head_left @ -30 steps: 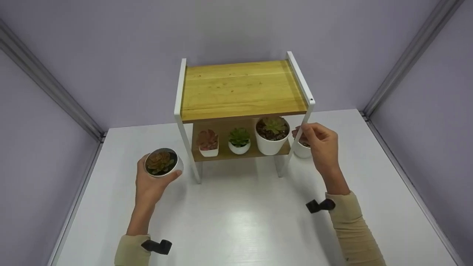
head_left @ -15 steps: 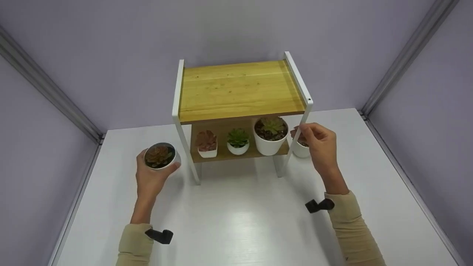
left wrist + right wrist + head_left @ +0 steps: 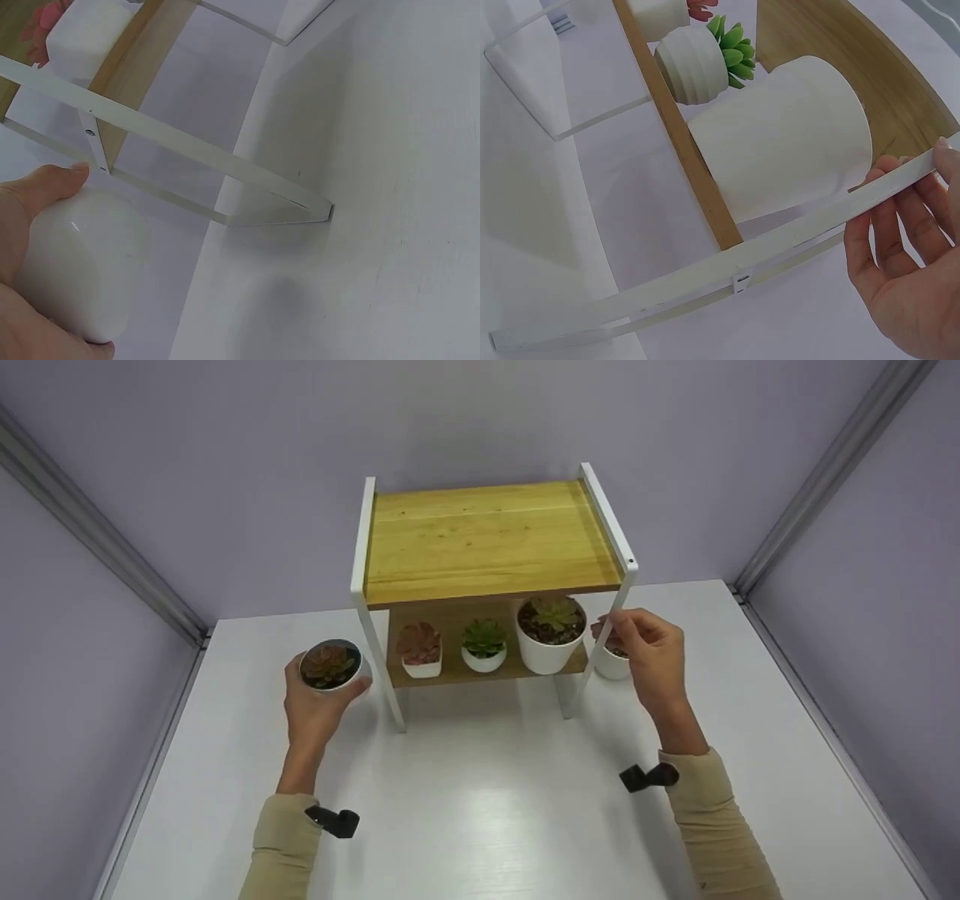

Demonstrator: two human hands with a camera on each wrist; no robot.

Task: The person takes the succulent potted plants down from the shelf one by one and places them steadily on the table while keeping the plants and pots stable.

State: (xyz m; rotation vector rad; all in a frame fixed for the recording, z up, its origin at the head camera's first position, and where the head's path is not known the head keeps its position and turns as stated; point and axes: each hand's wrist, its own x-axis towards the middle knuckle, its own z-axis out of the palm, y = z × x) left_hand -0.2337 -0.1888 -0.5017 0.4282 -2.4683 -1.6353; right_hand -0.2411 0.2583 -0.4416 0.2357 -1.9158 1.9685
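Note:
My left hand (image 3: 309, 718) grips a round white pot (image 3: 86, 262) with a brownish-orange succulent (image 3: 328, 664). The pot is held up just left of the small two-tier shelf (image 3: 487, 540), which has a wooden top and white frame. My right hand (image 3: 660, 664) pinches the shelf's right front post (image 3: 697, 276) between thumb and fingers. On the lower tier stand a reddish succulent (image 3: 420, 643) in a square white pot, a green succulent (image 3: 484, 636) in a small round pot, and a large white pot (image 3: 547, 652) with a pale green succulent.
Another white potted succulent (image 3: 613, 664) stands right of the shelf, partly hidden by the post and my right hand. The shelf stands on a white table (image 3: 465, 810), near the back wall (image 3: 480, 420). Side walls close off the left and right.
My left hand has moved forward and slightly right with the potted succulent, closer to the shelf's left post. The right hand stays on the right post.

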